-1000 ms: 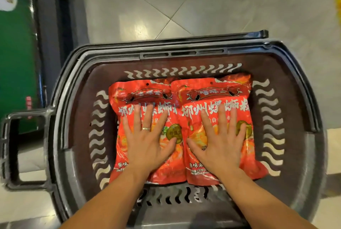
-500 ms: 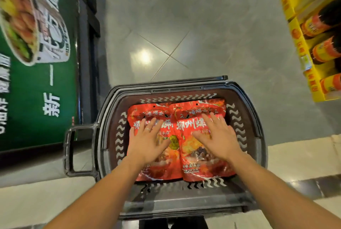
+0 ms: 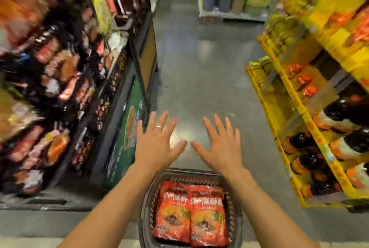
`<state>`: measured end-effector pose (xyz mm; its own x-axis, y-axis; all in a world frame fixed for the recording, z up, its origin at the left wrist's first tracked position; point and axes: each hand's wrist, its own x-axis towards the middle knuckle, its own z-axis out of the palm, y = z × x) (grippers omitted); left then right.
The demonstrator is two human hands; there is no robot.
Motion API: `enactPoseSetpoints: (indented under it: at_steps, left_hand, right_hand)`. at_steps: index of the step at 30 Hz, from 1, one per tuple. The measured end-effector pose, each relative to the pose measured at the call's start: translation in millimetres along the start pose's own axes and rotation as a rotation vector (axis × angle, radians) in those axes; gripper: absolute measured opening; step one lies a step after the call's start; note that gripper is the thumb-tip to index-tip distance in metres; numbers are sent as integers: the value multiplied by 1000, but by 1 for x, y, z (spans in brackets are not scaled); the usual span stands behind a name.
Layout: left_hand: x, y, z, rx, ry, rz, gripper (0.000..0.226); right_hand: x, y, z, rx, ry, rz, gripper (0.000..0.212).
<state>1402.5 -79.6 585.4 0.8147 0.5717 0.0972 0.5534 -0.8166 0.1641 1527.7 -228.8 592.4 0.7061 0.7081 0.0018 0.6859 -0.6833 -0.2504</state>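
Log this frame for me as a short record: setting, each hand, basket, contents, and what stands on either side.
setting: shop aisle, grey floor
left hand: open, fingers spread, ring on one finger, nothing in its grip
right hand: open, fingers spread, nothing in its grip
basket: dark, below both hands, untouched
contents: left packet and right packet, red, side by side
left side: blurred shelf of packets
right side: yellow shelf with dark bottles

Blur smears the goods on the left shelves (image 3: pixel 50 88) beyond telling, and the upper tiers of the yellow rack (image 3: pixel 339 34) too. The bottom edge cuts off our basket (image 3: pixel 234 217), our forearms (image 3: pixel 119 197) cover its far corners, and we cannot read the small print on the two red packets (image 3: pixel 173 213).
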Motion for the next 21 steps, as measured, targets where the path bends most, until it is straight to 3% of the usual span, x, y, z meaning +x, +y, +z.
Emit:
enactPoseSetpoints:
  at_steps: [9, 13, 21]
  left_hand:
    - [-107, -97, -243, 172, 298, -214, 87]
    - [-203, -165, -316, 256, 349, -374, 95]
    - [-441, -292, -398, 320, 474, -610, 81]
  right_hand:
    - [-45, -204, -166, 40, 302, -335, 82]
    - [-106, -301, -187, 36, 347, -471, 79]
    - [-249, -499, -175, 95, 325, -766, 83]
